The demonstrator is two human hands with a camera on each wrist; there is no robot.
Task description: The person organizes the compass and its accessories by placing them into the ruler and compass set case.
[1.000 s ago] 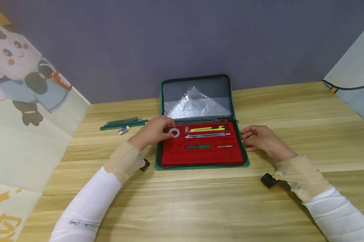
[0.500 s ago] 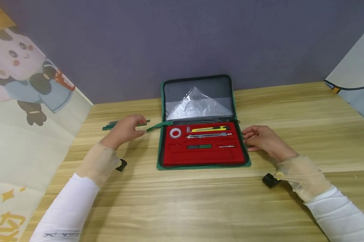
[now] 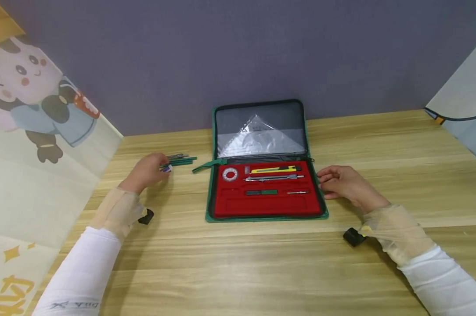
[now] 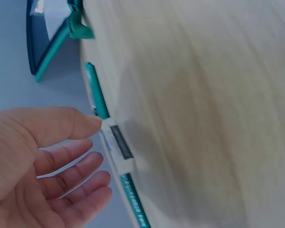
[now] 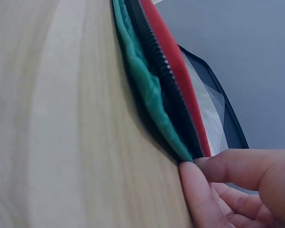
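Reaching out to the left of the open green zip case (image 3: 266,160), our left hand (image 3: 146,171) hovers with relaxed, spread fingers (image 4: 71,164) at a small white rectangular eraser (image 4: 118,147); the thumb tip sits right at one end of it, though we cannot tell whether skin truly touches. The eraser lies against a bundle of slim green pencils (image 3: 181,160), smooth lacquered sticks whose long axis runs left to right, their near ends pointing toward the case; a grey metal rod lies with them, mostly hidden behind our hand. The case has a woven green fabric edge, a black zip and a red flocked tray (image 3: 266,206) with moulded slots, holding a round clear protractor (image 3: 230,174), a yellow utility knife (image 3: 272,168) and a steel compass (image 3: 272,177), all lengthwise left to right. Its raised lid holds a glossy transparent plastic set square (image 3: 258,135). Our right hand (image 3: 342,184) rests at the case's right edge, thumb (image 5: 199,197) pressed against the green fabric rim and fingers curled, gripping nothing. Everything sits on a pale wood-grain table (image 3: 261,263). The left wrist view is blurred, and the knife's markings are too small to read.
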